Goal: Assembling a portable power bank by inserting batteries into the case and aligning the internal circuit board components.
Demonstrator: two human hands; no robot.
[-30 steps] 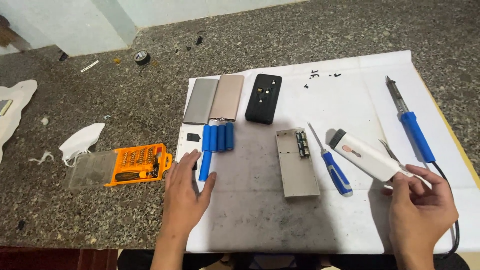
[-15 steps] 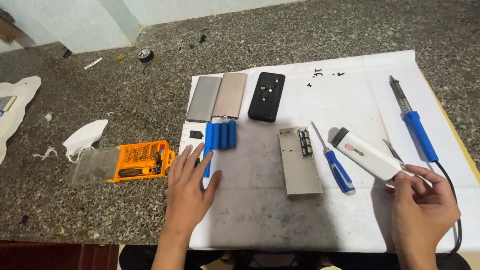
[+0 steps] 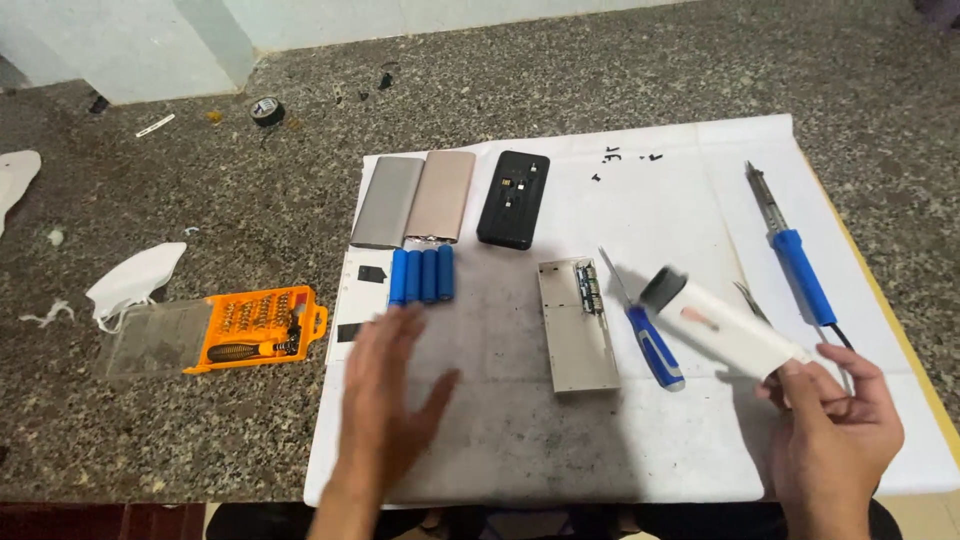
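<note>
My right hand (image 3: 835, 430) grips the near end of a white cylindrical tool (image 3: 722, 325) with a dark cap, lifted and tilted above the white sheet (image 3: 660, 200). My left hand (image 3: 385, 405) hovers open and flat over the sheet's dirty grey patch, just below a row of blue cylindrical cells (image 3: 421, 274). Between my hands lies an open grey metal case (image 3: 576, 325) with a small circuit board at its far end. A blue-handled screwdriver (image 3: 645, 335) rests beside the case.
A grey slab (image 3: 388, 201), a beige slab (image 3: 441, 195) and a black case (image 3: 513, 199) lie at the sheet's far side. A blue-handled soldering iron (image 3: 790, 255) sits at right. An orange bit set (image 3: 250, 328), a white mask (image 3: 135, 278) and tape roll (image 3: 267, 109) lie on the speckled counter.
My right hand has lifted the white tool off the sheet and tilted it up. My left hand has drawn back from the blue cells, which now lie together in a row.
</note>
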